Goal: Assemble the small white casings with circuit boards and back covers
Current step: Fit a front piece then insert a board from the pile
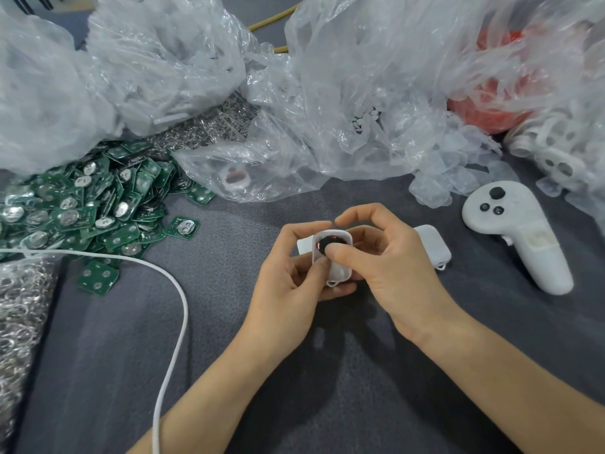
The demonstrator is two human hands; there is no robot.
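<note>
My left hand [291, 273] cradles a small white casing [337, 270], open side up, above the grey table. Inside its upper half sits a round black part [327, 245] with red showing around it. My right hand [389, 257] closes over the casing from the right, its thumb pressing on the black part. A pile of green circuit boards [98, 204] with silver coin-cell holders lies to the left. A white closed casing or back cover [432, 245] rests just behind my right hand.
Crumpled clear plastic bags [343, 93] fill the back, one holding red parts [501, 106], another white casings [556, 158]. A white handheld controller [517, 231] lies at right. A white cable [173, 322] curves across the left. Metal rings [19, 306] sit at far left.
</note>
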